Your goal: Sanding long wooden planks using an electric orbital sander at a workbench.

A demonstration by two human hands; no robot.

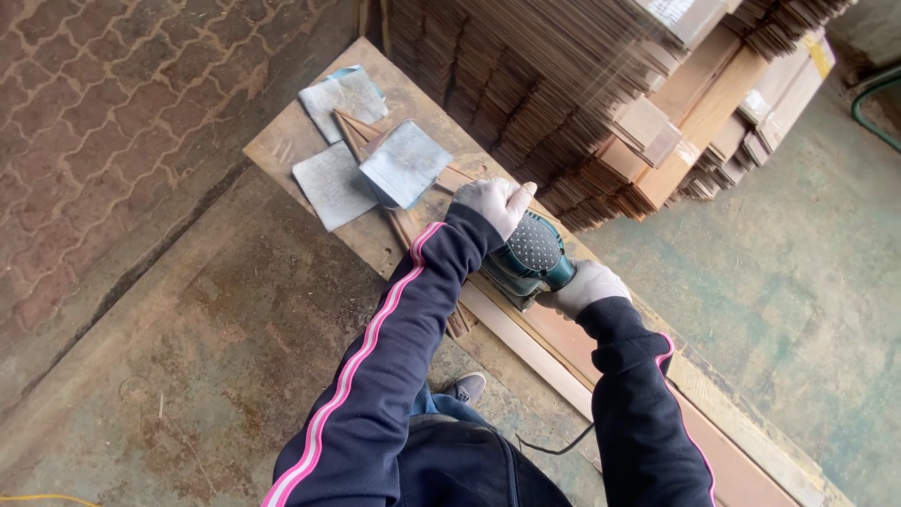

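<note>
Nearest, right hand (589, 285) in a pale glove clamped round the rear grip of the teal sander (530, 256), left hand (499, 203) pressed flat over its dotted top, fingers (476, 196) curled shut on the body, tool resting on a long wood strip (535, 343) along the bench (282, 141). Risk of gouging or the strip skidding off if pressure tips uneven, black cord (558, 447) trailing loose below. Beyond, grey sandpaper sheets (375, 155) and stacked boards (582, 103); sanding pad hidden under the hands, far stack cut off.

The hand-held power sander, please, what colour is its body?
Teal-green body with a dotted grey top, head view.
</note>
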